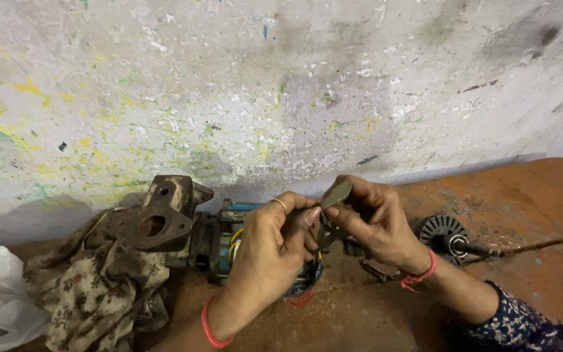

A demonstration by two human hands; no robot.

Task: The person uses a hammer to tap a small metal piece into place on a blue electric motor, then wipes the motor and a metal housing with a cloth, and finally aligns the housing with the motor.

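Head view. The left hand (270, 251) and right hand (374, 221) meet over a small motor (219, 241) lying on a rust-brown bench (522, 195) against a paint-flecked wall (281, 85). The right fingers are pinched shut on a flat grey metal strip (336, 193), which rises tilted above both hands. The left fingers curl closed, thumb and forefinger meeting the strip's lower end; whether they also grip the wires (234, 236) beneath is hidden. A rusty bracket (158, 215) sits at the motor's left end, on a patterned rag (105, 287). A finned rotor (443, 234) on its shaft lies well apart to the right. Risk: the thin strip may slip from the pinch or nick the wires, since the palms hide the work.
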